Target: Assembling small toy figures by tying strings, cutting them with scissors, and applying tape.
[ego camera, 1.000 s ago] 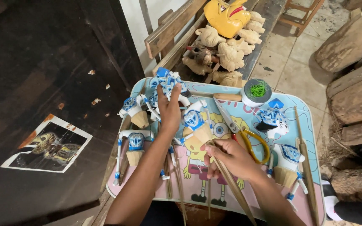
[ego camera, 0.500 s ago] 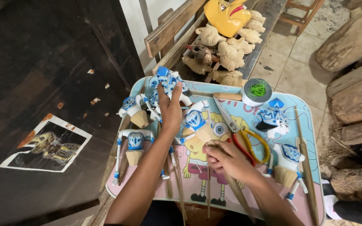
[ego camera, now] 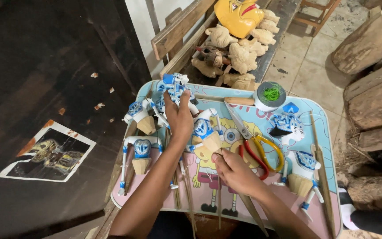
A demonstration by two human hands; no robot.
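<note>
Hands at work over a pastel tray (ego camera: 315, 110) with a cartoon print, sitting low in the middle of the frame. Left hand (ego camera: 178, 116) reaches up toward the tray's upper left corner, fingers curled around a blue-and-white puppet (ego camera: 173, 86), holding it by the body. Right hand (ego camera: 233, 170) sits lower, centre of the frame, fingers pinched together on the base of a second puppet (ego camera: 204, 130), the one with a tan cone at the bottom, and a thin wooden stick (ego camera: 248, 208) runs out beneath that hand toward the bottom edge.

Scissors (ego camera: 255, 144) with red and yellow handles lie just right of the right hand, blades pointing to the upper left. Roll of tape (ego camera: 269, 96) with green thread inside stands near the tray's top edge. More blue-and-white puppets lie about: one (ego camera: 141, 152) at the left side of the tray, another (ego camera: 299, 166) at the right. Beyond the tray, at the top of the frame, unpainted wooden carvings (ego camera: 242, 55) are piled on a bench beside a yellow mask (ego camera: 237, 15). Logs (ego camera: 372, 42) fill the upper right. Lower left, a printed picture (ego camera: 49, 152) lies on the dark floor.
</note>
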